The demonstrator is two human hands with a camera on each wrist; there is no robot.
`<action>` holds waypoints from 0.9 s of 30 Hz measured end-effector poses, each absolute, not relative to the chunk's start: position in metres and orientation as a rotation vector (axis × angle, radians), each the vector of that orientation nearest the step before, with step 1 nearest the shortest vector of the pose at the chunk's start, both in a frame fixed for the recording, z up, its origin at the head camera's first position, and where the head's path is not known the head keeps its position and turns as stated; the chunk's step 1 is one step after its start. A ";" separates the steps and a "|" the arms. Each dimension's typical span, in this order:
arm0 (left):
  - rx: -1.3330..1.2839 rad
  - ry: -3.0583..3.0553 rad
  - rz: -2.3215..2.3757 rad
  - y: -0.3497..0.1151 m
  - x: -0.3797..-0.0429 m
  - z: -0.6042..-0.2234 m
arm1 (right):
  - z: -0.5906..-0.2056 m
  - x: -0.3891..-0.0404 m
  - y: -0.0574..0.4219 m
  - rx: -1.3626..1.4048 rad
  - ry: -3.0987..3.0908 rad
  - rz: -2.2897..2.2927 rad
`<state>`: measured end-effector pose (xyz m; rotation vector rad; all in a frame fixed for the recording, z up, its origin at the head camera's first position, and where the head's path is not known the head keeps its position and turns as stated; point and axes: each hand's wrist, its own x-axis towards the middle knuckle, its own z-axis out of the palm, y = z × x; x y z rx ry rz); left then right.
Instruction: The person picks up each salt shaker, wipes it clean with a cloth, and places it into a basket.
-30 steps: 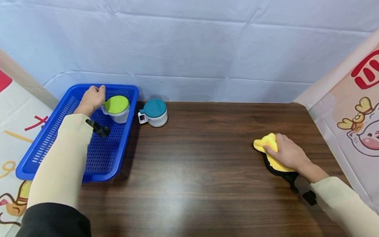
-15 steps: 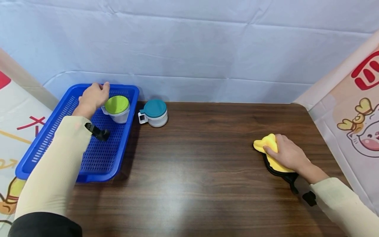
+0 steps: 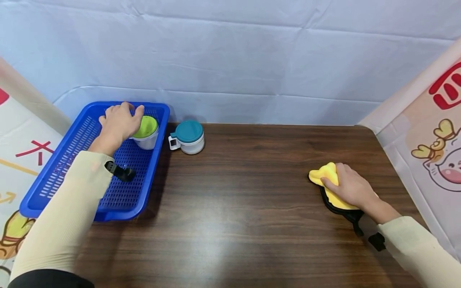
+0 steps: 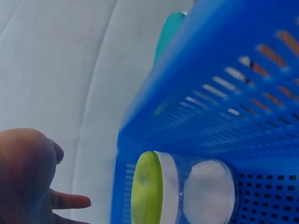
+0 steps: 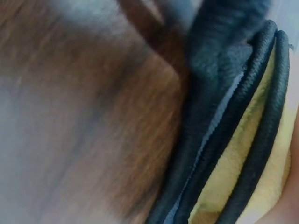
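Over the back of the blue basket [image 3: 142, 192], my left hand [image 3: 120, 122] spreads its fingers and holds nothing. It partly hides a lidded jar with a green lid [image 3: 147, 127] that sits inside the basket; its clear body [image 4: 208, 191] and white content show in the left wrist view. Just outside the basket, a white-handled jar with a teal lid [image 3: 189, 132] stands on the table. At the right, my right hand [image 3: 351, 188] grips a folded yellow cloth with black edging [image 3: 325, 172]. The cloth lies on the wood, its black trim [image 5: 261, 140] filling the right wrist view.
The brown wooden table [image 3: 245, 224] reaches back to a pale fabric wall [image 3: 230, 60]. Printed sheets with cartoon drawings [image 3: 446, 160] bound the left and right sides. The basket's raised rim surrounds the green-lidded jar.
My left hand has shifted right and slightly nearer, its fingers spreading, and now covers part of the green lid and the jar's handle. My right hand and the cloth stay put.
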<state>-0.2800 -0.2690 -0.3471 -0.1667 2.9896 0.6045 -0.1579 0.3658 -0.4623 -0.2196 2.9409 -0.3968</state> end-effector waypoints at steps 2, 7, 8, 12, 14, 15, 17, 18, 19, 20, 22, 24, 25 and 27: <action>-0.134 2.998 0.600 -0.268 -0.277 -0.347 | -0.462 -0.158 0.366 -0.220 2.943 -0.395; -0.062 3.046 0.603 -0.264 -0.271 -0.346 | -0.462 -0.158 0.366 -0.223 2.949 -0.393; -0.050 3.053 0.592 -0.263 -0.270 -0.345 | -0.462 -0.158 0.366 -0.224 2.950 -0.392; -0.016 3.058 0.513 -0.258 -0.266 -0.343 | -0.463 -0.158 0.366 -0.223 2.948 -0.402; -0.005 3.051 0.468 -0.255 -0.264 -0.343 | -0.464 -0.157 0.367 -0.224 2.945 -0.407; 0.000 3.047 0.455 -0.253 -0.263 -0.343 | -0.464 -0.157 0.367 -0.225 2.944 -0.411; 0.014 3.037 0.431 -0.250 -0.261 -0.343 | -0.465 -0.157 0.367 -0.226 2.943 -0.414; 0.023 3.032 0.424 -0.249 -0.260 -0.343 | -0.466 -0.157 0.367 -0.227 2.943 -0.413; 0.033 3.027 0.416 -0.248 -0.259 -0.343 | -0.466 -0.157 0.367 -0.227 2.944 -0.412; 0.044 3.024 0.413 -0.246 -0.258 -0.342 | -0.466 -0.157 0.367 -0.227 2.945 -0.412; 0.064 3.016 0.411 -0.241 -0.256 -0.341 | -0.466 -0.157 0.367 -0.228 2.948 -0.412; 0.080 3.003 0.412 -0.236 -0.253 -0.341 | -0.465 -0.158 0.367 -0.230 2.951 -0.413; 0.087 2.997 0.406 -0.233 -0.252 -0.340 | -0.465 -0.158 0.367 -0.231 2.951 -0.415; 0.099 2.984 0.389 -0.228 -0.249 -0.339 | -0.465 -0.158 0.367 -0.233 2.952 -0.418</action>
